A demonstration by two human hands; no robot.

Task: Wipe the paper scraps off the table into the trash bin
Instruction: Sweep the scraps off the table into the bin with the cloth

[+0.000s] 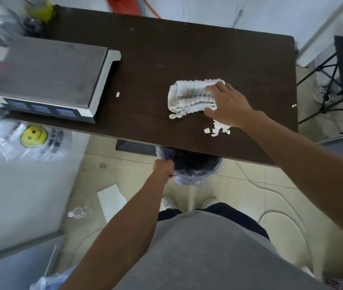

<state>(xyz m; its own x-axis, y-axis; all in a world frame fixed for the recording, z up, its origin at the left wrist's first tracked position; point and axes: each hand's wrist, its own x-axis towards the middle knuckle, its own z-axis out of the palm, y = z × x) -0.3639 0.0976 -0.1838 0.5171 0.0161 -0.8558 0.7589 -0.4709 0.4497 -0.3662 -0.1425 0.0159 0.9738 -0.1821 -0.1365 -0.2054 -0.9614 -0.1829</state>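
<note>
Dark bench (187, 49) | my right grip (229, 105) flat, fingers spread, pressing soft cloth (187, 97) | paper scraps (218, 128) piled near front edge, look featherlight: push with cloth, don't pinch | left grip (163, 167) clenched on trash bin (197, 170) rim below the edge

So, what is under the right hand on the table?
The right hand presses on a white ribbed cloth, covering one end. A pile of paper scraps lies near the wrist. Whether more scraps lie under cloth or palm cannot be seen.
</note>
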